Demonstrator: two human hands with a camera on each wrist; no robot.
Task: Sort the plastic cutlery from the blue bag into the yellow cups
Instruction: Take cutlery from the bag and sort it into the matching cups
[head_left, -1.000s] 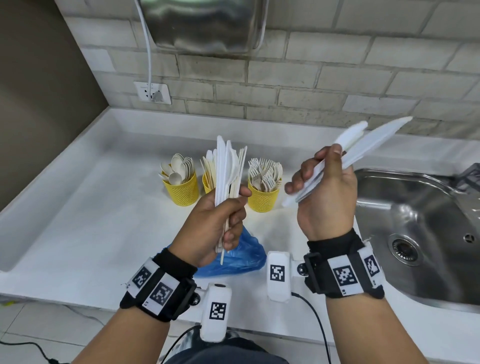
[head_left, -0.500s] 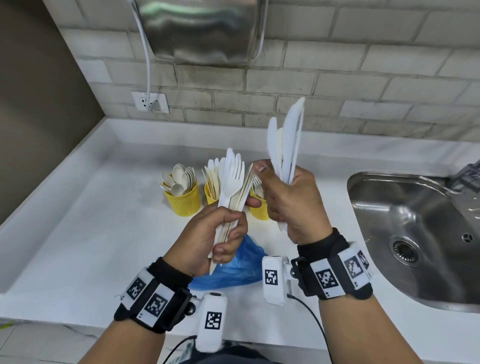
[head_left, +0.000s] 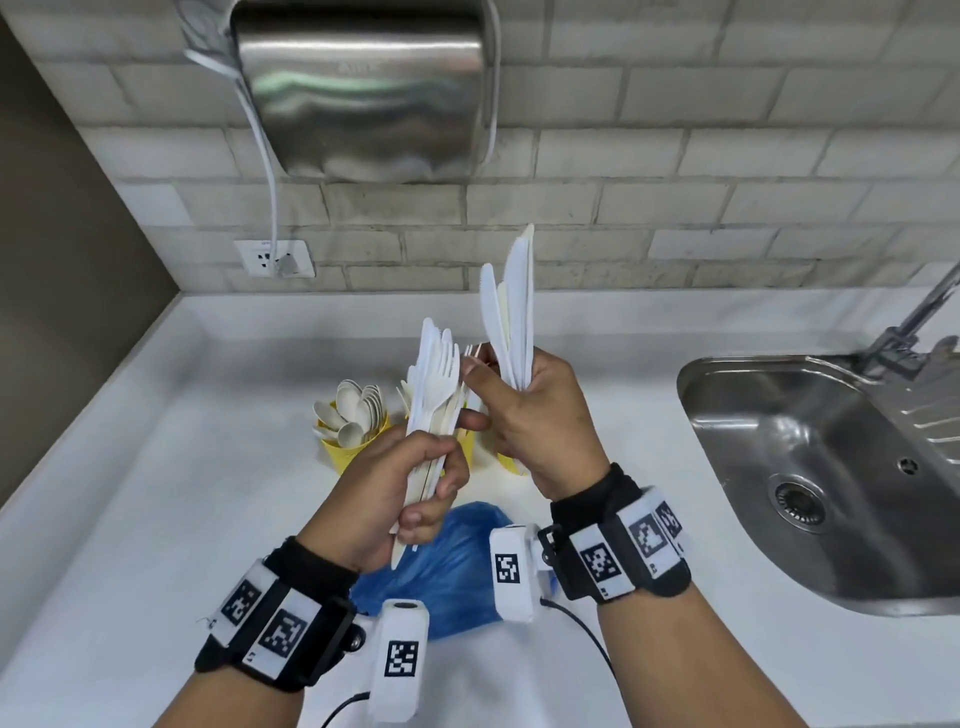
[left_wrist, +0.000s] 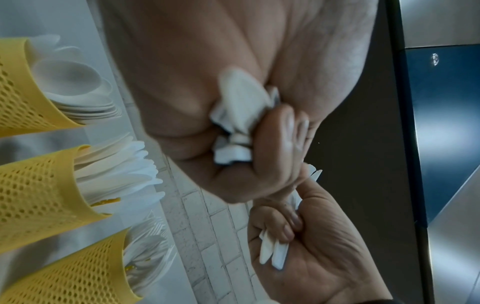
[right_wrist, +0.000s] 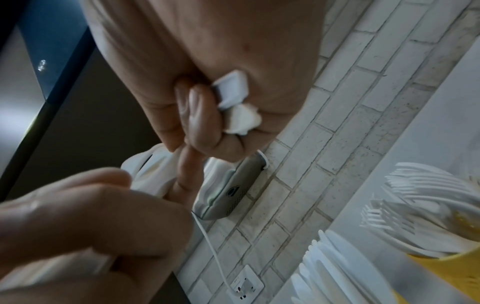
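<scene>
My left hand (head_left: 410, 493) grips a mixed bundle of white plastic cutlery (head_left: 436, 384), a fork in front, held upright above the counter. My right hand (head_left: 524, 410) holds a few white knives (head_left: 511, 312) upright, and its thumb and forefinger reach into the left hand's bundle. Their handle ends show in the left wrist view (left_wrist: 239, 115) and the right wrist view (right_wrist: 233, 92). Behind the hands stand three yellow mesh cups: spoons (head_left: 343, 452) on the left, knives (left_wrist: 36, 197) in the middle, forks (left_wrist: 67, 275) on the right. The blue bag (head_left: 447, 571) lies crumpled below my wrists.
A steel sink (head_left: 831, 467) with a tap (head_left: 914, 322) fills the right side of the white counter (head_left: 130, 519). A steel hand dryer (head_left: 363, 88) hangs on the brick wall, its cord running to a socket (head_left: 275, 258). A brown wall (head_left: 62, 291) closes the left side.
My right hand swung its knives from pointing right to upright and came left against the left hand's bundle. The left hand turned its bundle so the fork faces front.
</scene>
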